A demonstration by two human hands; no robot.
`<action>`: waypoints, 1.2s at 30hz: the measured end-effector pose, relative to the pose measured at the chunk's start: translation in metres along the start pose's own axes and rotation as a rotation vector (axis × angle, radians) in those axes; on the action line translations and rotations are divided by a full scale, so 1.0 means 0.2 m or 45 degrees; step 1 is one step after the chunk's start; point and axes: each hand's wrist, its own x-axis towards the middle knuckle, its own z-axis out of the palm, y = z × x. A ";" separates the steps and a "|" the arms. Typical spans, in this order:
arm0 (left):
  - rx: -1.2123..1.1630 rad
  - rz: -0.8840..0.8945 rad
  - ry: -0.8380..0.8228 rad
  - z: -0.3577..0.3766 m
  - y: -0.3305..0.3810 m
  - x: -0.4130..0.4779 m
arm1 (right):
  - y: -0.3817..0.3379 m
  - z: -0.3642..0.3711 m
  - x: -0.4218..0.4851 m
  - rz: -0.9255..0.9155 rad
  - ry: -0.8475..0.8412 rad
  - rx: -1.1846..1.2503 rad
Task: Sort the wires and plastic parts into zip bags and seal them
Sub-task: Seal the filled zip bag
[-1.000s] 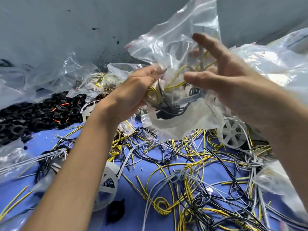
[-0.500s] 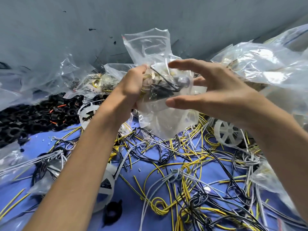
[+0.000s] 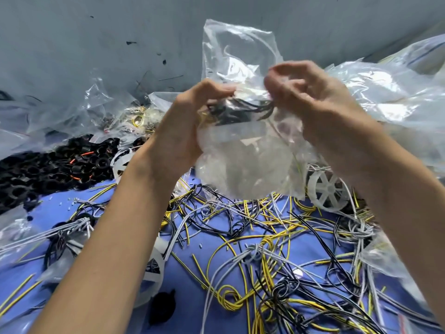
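1. The person's left grip (image 3: 190, 121) and right grip (image 3: 320, 100) are both clenched on one clear zip bag (image 3: 240, 51). Each pinches the film with curled fingers, one at either side of the bag.
2. The bag is held in the air between the two grips, above the blue worktop (image 3: 185, 319). Its open top flares upward past the fingers and its bottom sags over the loose wires (image 3: 265, 237) strewn below.
3. A bundle of black wires (image 3: 236, 112), with a trace of yellow, sits inside the bag at the level of the fingers, not down at the bottom.
4. The step in hand looks like the filling-to-sealing stage for this bag: the wires are in and the mouth is not yet closed. The zip strip cannot be made out through the creased film.
5. The next move probably calls for working the bundle down clear of the mouth, smoothing the top flat, then lining up the zip tracks and pressing along them.
6. Much is left to sort: a white spoked wheel (image 3: 328, 191) under the right forearm, a heap of black plastic rings (image 3: 48, 169) at the left, and more clear bags (image 3: 385, 97) piled to the right.
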 end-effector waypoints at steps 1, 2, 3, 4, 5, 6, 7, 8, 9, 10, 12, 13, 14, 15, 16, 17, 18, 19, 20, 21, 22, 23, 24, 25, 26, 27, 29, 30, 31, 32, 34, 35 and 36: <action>0.077 0.078 0.068 -0.01 0.00 -0.01 | 0.00 -0.01 0.02 0.053 0.038 0.102; 0.208 0.162 0.150 0.00 0.00 -0.02 | 0.00 -0.04 0.04 0.092 0.090 0.191; 0.291 0.245 0.288 -0.02 -0.01 -0.02 | -0.01 -0.06 0.05 0.118 0.138 0.262; 0.371 0.299 0.382 -0.01 -0.02 -0.04 | 0.00 -0.07 0.06 0.130 0.164 0.337; 0.401 0.289 0.362 -0.01 -0.02 -0.04 | 0.00 -0.08 0.06 0.126 0.168 0.427; 0.397 0.206 0.240 -0.01 -0.02 -0.03 | 0.01 -0.09 0.06 0.107 0.169 0.528; 0.415 0.111 0.097 0.00 -0.01 -0.04 | 0.01 -0.10 0.06 0.072 0.178 0.611; 0.502 0.009 0.028 -0.03 -0.02 -0.03 | 0.02 -0.10 0.05 0.020 0.189 0.643; 0.660 -0.065 -0.025 -0.06 -0.02 -0.02 | 0.03 -0.10 0.04 -0.040 0.195 0.608; 0.803 -0.079 -0.014 -0.08 -0.03 -0.02 | 0.03 -0.09 0.04 -0.110 0.197 0.516; 0.899 0.066 0.077 -0.08 -0.03 0.00 | 0.03 -0.08 0.03 -0.245 0.192 0.251; 0.830 0.164 0.135 -0.08 -0.03 0.00 | 0.03 -0.07 0.03 -0.284 0.191 0.141; 0.755 0.267 0.199 -0.07 -0.02 0.00 | 0.03 -0.07 0.03 -0.305 0.194 0.077; 0.726 0.352 0.268 -0.07 -0.01 0.00 | 0.03 -0.07 0.03 -0.315 0.204 0.050; 0.741 0.409 0.321 -0.07 -0.01 0.00 | 0.02 -0.08 0.03 -0.321 0.224 0.050; 0.766 0.430 0.349 -0.08 -0.01 0.00 | 0.02 -0.08 0.03 -0.324 0.252 0.070; 0.793 0.421 0.370 -0.09 -0.01 0.00 | 0.03 -0.09 0.03 -0.319 0.288 0.107; 0.810 0.401 0.394 -0.10 -0.01 -0.01 | 0.04 -0.10 0.04 -0.298 0.328 0.157; 0.824 0.374 0.420 -0.12 0.00 -0.01 | 0.04 -0.11 0.04 -0.259 0.357 0.213; 0.855 0.348 0.442 -0.14 0.00 -0.02 | 0.05 -0.11 0.05 -0.204 0.363 0.268; 0.889 0.315 0.446 -0.16 0.01 -0.03 | 0.05 -0.11 0.06 -0.145 0.343 0.322; 0.913 0.274 0.431 -0.18 0.02 -0.04 | 0.05 -0.11 0.06 -0.094 0.303 0.377; 0.923 0.233 0.409 -0.21 0.02 -0.06 | 0.05 -0.10 0.06 -0.061 0.263 0.417; 0.928 0.195 0.384 -0.22 0.03 -0.07 | 0.05 -0.10 0.06 -0.048 0.241 0.423; 0.933 0.168 0.371 -0.23 0.03 -0.08 | 0.05 -0.10 0.06 -0.054 0.232 0.389; 0.952 0.168 0.377 -0.23 0.04 -0.09 | 0.05 -0.10 0.05 -0.082 0.233 0.335; 1.071 0.294 0.454 -0.21 0.07 -0.09 | 0.02 -0.11 0.04 -0.219 0.273 0.228; 1.187 0.419 0.517 -0.20 0.09 -0.10 | 0.00 -0.11 0.03 -0.319 0.311 0.194; 1.298 0.558 0.569 -0.18 0.13 -0.10 | -0.02 -0.12 0.03 -0.415 0.352 0.168; 1.366 0.668 0.606 -0.16 0.16 -0.10 | -0.03 -0.13 0.03 -0.486 0.386 0.145; 1.408 0.737 0.634 -0.15 0.19 -0.11 | -0.04 -0.15 0.03 -0.498 0.363 0.097; 1.407 0.698 0.626 -0.16 0.18 -0.11 | -0.04 -0.15 0.03 -0.446 0.303 0.060; 1.406 0.635 0.606 -0.17 0.17 -0.11 | -0.03 -0.15 0.02 -0.377 0.238 0.021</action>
